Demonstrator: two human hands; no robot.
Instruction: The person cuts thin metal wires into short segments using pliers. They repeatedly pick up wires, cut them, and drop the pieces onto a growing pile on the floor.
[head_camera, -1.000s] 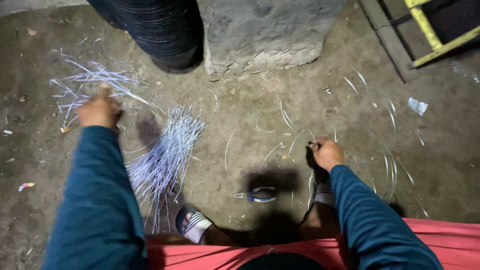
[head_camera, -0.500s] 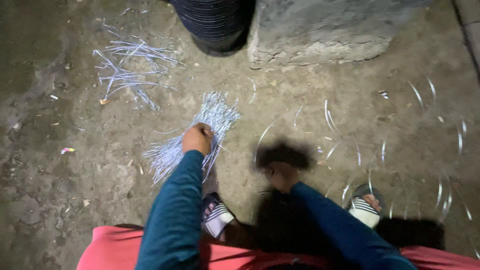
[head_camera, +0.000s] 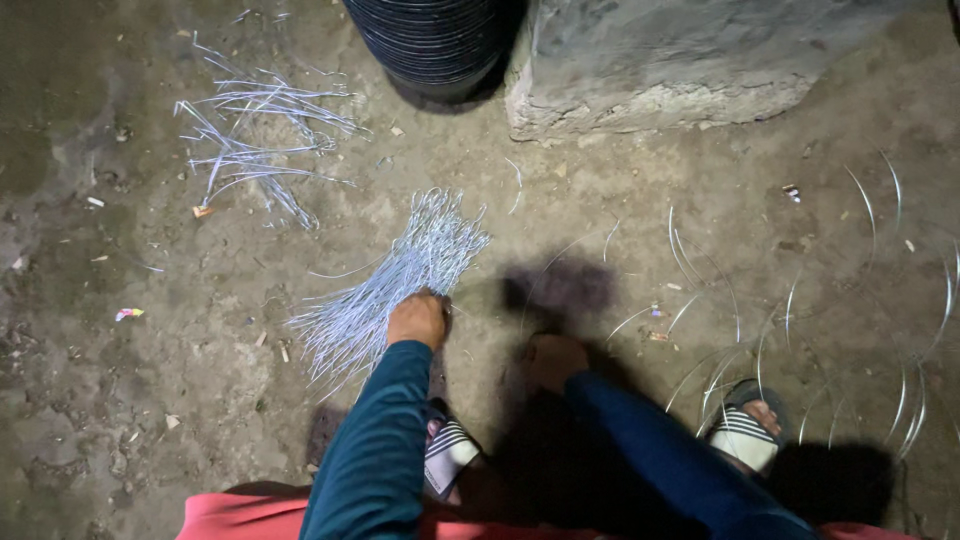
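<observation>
From the head camera, the left hand presses down on a bundle of thin wires lying just left of the frame's middle, fingers closed over its lower half. The right hand sits in shadow beside it; I cannot tell its grip. The wires look light, stiff and springy, likely to splay, so hold mid-bundle. Loose bent wires lie at upper left.

Teal long sleeves, red garment, striped sandals.
</observation>
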